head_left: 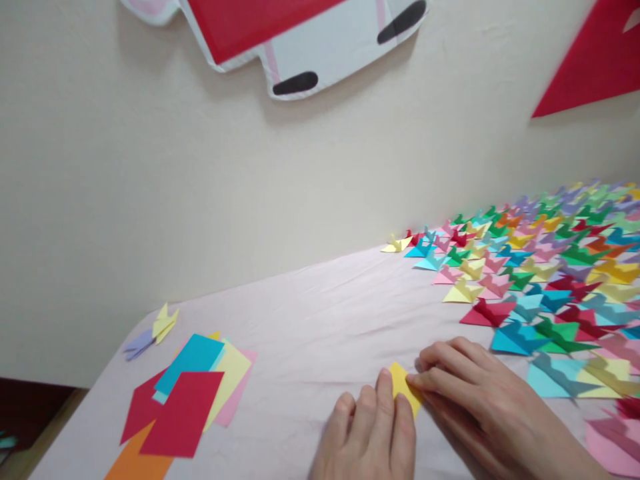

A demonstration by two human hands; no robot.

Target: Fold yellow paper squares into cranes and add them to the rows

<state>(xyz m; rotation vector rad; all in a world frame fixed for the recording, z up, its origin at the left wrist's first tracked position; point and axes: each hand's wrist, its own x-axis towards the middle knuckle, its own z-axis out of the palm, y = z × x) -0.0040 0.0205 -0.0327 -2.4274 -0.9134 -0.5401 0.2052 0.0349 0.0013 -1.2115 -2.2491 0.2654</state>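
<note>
A small folded piece of yellow origami paper [399,379] lies on the cloth-covered table at the lower middle, with one corner pointing away from me. My left hand [367,437] holds its left side down, the fingers close together and partly covering it. At the paper's right edge, my right hand [475,397] has its index fingertip on it, with the thumb and other fingers curled in. The lower part of the paper is hidden under my hands. Folded paper cranes [520,337] in many colours stand just beyond and right of my right hand.
Loose coloured paper sheets [185,413] overlap on the left. Behind them lie a yellow folded paper piece [164,325] and a purple folded piece [139,345]. A pale cloth [295,333] covers the table, which meets a wall [250,180] bearing a red-and-white cutout [330,57].
</note>
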